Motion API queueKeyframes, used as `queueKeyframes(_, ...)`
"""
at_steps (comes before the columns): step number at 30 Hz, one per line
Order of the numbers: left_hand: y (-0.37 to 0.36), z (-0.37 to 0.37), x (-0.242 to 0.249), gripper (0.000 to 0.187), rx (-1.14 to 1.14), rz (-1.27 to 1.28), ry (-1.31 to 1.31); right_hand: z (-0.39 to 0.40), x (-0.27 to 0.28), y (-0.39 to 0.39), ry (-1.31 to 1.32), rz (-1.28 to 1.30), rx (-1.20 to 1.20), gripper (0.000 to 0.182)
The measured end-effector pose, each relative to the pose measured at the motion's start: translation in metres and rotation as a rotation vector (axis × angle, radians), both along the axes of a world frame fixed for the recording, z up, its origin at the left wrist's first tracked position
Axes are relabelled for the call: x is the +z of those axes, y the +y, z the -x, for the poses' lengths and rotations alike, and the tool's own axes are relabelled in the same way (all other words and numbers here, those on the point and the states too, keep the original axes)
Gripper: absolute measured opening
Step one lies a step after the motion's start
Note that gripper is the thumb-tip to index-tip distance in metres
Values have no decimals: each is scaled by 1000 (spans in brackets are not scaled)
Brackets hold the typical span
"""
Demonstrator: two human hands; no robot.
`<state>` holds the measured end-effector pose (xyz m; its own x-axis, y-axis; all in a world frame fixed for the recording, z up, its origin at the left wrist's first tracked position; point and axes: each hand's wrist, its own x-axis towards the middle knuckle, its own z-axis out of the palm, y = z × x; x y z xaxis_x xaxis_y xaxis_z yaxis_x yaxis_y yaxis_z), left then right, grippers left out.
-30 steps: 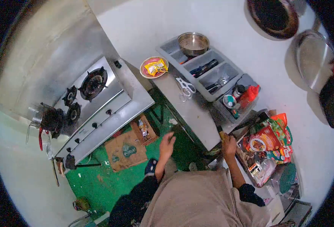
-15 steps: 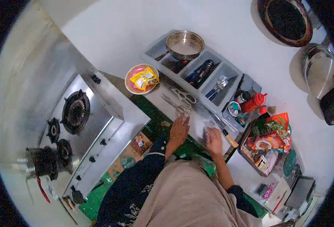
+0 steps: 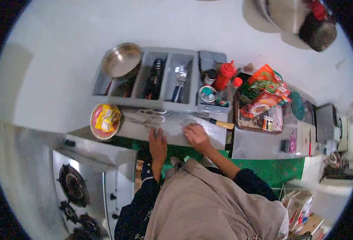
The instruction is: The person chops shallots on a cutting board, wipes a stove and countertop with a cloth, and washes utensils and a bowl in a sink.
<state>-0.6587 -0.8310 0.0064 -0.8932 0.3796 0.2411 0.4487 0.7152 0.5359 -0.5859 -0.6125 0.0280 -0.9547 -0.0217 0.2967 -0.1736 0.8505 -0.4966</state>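
Observation:
My left hand (image 3: pixel 157 145) rests at the front edge of the metal counter (image 3: pixel 134 130), palm down with its fingers apart, just below the scissors (image 3: pixel 154 117). The scissors are smeared by motion. Over the counter to the right, my right hand (image 3: pixel 196 137) has its fingers bent; whatever they hold, if anything, is too blurred to make out. A knife with a wooden handle (image 3: pixel 222 124) lies just beyond it. To the left stands a pink bowl (image 3: pixel 98 130) with a yellow packet (image 3: pixel 107 119) in it.
Behind is a grey cutlery tray (image 3: pixel 180 105) with a metal bowl (image 3: pixel 121 60) on its left part. A red bottle (image 3: pixel 225 75) and a tray (image 3: pixel 257 130) with food packets stand right. A gas stove (image 3: pixel 92 172) is at lower left.
The view has swung to the right, so the counter now runs nearly level and the stove sits lower. My right hand's fingers are now nearer the knife and more bent.

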Motion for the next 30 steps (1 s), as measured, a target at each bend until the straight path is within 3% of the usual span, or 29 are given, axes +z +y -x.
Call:
queueKeyframes(2, 0, -1, -3, 40, -6, -5, -5, -37, 5, 38, -86, -116, -182, 45)
queueKeyframes(5, -1, 0, -9, 41, -38, 45, 49, -56, 60, 60, 74, -403, -583, 38)
queueKeyframes(8, -2, -3, -6, 41, -58, 47, 93, -78, 9, 90, -43, -279, -475, 43)
queueKeyframes(9, -1, -5, -1, 41, -59, 40, 88, -86, 16, 90, -206, -196, -429, 42)
queueKeyframes(10, 0, -5, 1, 41, -63, 30, 86, -93, 12, 91, -33, -206, -405, 38)
queueKeyframes(13, -1, -4, -4, 40, -56, 24, 48, -130, 15, 95, -40, -179, -411, 34)
queueKeyframes(16, -1, -2, -9, 37, -69, 75, 186, -148, 25, 93, 69, -151, -403, 22)
queueKeyframes(18, -9, 4, -32, 35, -51, -13, 193, -139, 11, 95, 60, -117, -399, 32)
queueKeyframes(22, -5, 0, -27, 35, -79, -178, 279, -94, -7, 102, 59, -151, -374, 26)
queueKeyframes(23, -7, -2, -21, 37, -45, -102, 116, -85, -10, 101, 71, -172, -386, 25)
queueKeyframes(25, -35, 29, -76, 39, -202, -93, 325, -70, -15, 102, 78, -188, -398, 24)
queueKeyframes(27, -15, 5, -31, 43, -183, -45, 434, -60, -24, 100, 81, -269, -441, 25)
queueKeyframes(28, -14, 7, -38, 45, -148, -61, 374, -61, -15, 99, -71, -204, -430, 28)
queueKeyframes(30, -18, 21, -62, 48, -83, -91, 257, -62, -31, 97, 0, -213, -487, 36)
